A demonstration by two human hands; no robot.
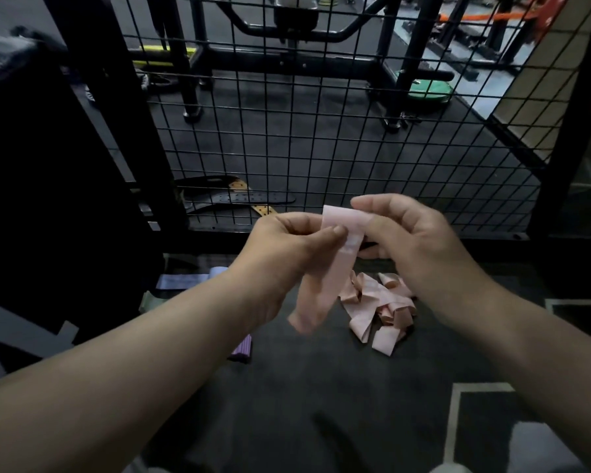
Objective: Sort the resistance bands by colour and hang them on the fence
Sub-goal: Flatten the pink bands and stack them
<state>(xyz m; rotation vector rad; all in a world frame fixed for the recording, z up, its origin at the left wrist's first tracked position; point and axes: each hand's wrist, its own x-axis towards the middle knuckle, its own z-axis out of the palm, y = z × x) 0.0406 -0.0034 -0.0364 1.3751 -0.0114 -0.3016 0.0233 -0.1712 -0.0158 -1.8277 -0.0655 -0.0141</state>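
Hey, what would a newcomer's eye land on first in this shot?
The pale pink band, pinched at centre frame between the left hand and right hand, its lower end hanging loose. Just below, to the right, a tangled pile of pink bands lies on the dark floor, and the black wire fence rises behind.

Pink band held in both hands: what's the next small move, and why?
Probably lift the pink band forward to the fence and thread its top end through the mesh. The left hand and right hand pinch that end, the rest hangs free, and the fence stands just ahead.
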